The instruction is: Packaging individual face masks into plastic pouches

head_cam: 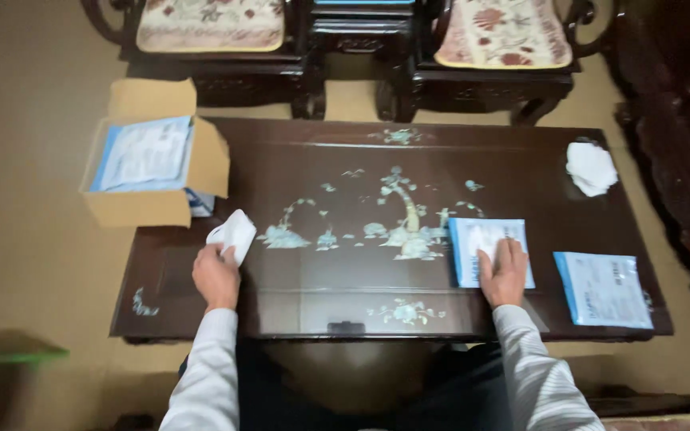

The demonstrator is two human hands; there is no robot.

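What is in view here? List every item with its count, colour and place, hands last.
table: one, dark wood with pale inlay, centre
cardboard box: one, tan, open, at table's far left corner, blue-edged packets inside
white folded item: one, held in left hand
packet: one, blue-white, under right hand
second packet: one, blue-white, table's right end
white crumpled pile: one, far right corner
chairs: two, dark, floral cushions, beyond table
left hand: gripping white item
right hand: flat on packet
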